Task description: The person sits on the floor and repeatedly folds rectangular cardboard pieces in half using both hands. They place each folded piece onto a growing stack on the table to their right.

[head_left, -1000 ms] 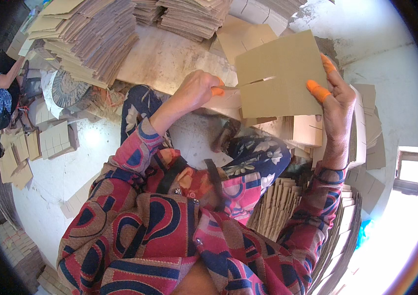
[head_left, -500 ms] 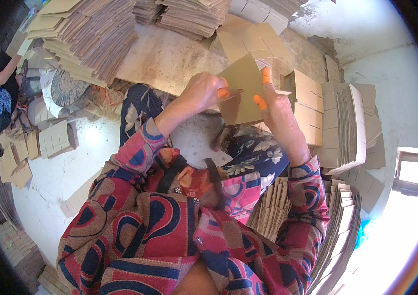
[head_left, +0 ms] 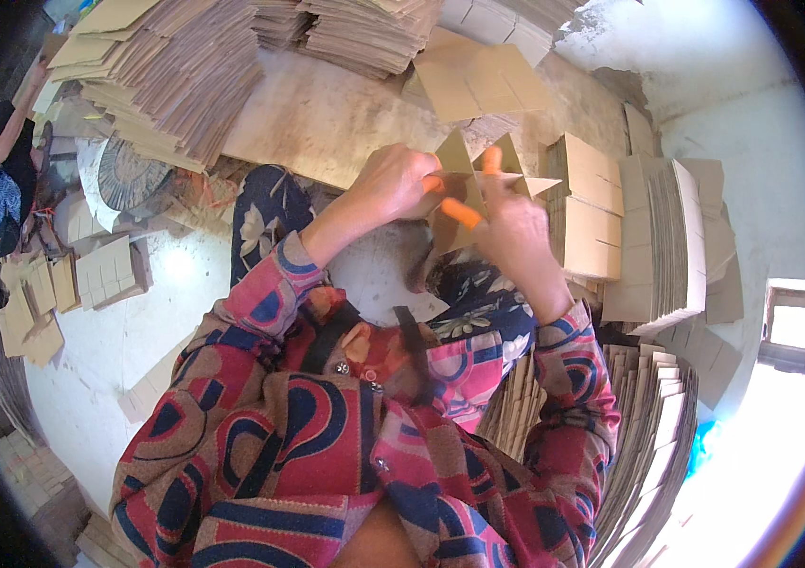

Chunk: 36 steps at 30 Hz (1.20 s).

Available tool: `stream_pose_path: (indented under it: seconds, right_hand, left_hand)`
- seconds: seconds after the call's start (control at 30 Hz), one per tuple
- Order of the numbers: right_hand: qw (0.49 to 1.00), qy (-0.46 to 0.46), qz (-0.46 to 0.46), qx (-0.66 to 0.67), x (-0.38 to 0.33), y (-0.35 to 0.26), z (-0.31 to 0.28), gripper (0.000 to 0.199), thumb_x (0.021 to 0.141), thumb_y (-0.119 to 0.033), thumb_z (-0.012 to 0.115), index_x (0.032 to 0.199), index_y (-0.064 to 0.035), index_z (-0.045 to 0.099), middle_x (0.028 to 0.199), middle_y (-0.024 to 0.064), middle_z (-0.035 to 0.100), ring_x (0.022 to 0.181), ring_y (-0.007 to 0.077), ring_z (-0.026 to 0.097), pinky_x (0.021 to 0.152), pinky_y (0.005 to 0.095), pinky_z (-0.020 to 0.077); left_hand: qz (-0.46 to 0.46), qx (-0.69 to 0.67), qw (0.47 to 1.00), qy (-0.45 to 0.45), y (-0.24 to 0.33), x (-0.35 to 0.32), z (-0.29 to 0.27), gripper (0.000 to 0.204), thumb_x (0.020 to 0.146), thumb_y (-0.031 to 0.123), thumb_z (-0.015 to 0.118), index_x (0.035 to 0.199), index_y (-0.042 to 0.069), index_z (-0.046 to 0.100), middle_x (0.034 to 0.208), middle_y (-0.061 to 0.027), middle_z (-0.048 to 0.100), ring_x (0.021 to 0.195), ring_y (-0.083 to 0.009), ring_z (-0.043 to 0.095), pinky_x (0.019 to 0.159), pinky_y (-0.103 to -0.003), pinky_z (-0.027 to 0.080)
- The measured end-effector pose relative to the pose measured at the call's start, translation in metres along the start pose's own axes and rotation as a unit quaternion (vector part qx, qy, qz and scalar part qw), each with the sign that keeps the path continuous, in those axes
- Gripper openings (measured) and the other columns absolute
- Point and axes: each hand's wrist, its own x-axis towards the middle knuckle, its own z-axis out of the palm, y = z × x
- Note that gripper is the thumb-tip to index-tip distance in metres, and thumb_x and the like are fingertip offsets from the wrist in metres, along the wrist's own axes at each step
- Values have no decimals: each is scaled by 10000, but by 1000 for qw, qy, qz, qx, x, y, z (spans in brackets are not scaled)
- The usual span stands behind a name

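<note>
Over my lap I hold several slotted cardboard pieces that cross one another as a cardboard divider [head_left: 453,151]. My left hand [head_left: 391,186] pinches its left end, fingers closed. On the other side my right hand [head_left: 514,232] grips it, the orange-covered thumb on the near side and an orange-covered finger reaching up between the upright panels. A pointed end of one strip [head_left: 541,186] sticks out past the right hand. Orange covers show on fingertips of both hands. The divider's lower part is partly hidden behind the right hand.
Tall stacks of cardboard [head_left: 170,80] rise at the far left. Slotted sheets [head_left: 478,80] lie on the board [head_left: 317,114] ahead. To my right stand cardboard bundles [head_left: 592,213] and rows of finished-looking dividers [head_left: 648,426]. Another person's arm [head_left: 19,128] shows at the left edge.
My right hand has moved left and slightly down, closer to my left hand. The broad panel has turned, and the crossing panels now stand apart. The other person's arm has risen.
</note>
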Motion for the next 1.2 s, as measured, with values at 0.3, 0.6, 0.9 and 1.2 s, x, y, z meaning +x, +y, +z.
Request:
stream_pose_path:
  seconds: [0.3,0.6,0.9,1.2]
  right_hand:
    - [998,-30,49,6,7,29,-13,877,735,-376,789,1334,119,381,1163,253,585,1154,407,515,950,516,380]
    - [995,42,-32,88,-5,46,1,160,813,-27,588,963,-38,531,830,216,632,821,412,625,651,471,494]
    - [992,54,-79,84,0,44,21,268,838,-21,573,1092,-29,657,876,206,663,772,383,652,645,395,518]
    - [962,188,-165,-106,-34,6,-19,405,744,23,561,1142,98,563,970,143,638,815,267,641,627,352,509]
  left_hand:
    - [36,80,996,6,-1,0,7,172,760,177,724,866,44,699,779,-158,659,714,-337,647,621,-415,506]
    - [71,62,982,167,13,-3,-5,304,699,140,769,965,42,658,1005,-103,660,945,-300,610,755,-371,506]
    - [196,176,962,72,-15,9,2,437,776,115,645,1203,53,576,1249,-106,562,1182,-286,507,994,-383,408]
    - [307,127,943,24,26,8,-56,205,745,89,628,935,12,633,847,-75,597,793,-234,578,627,-357,475]
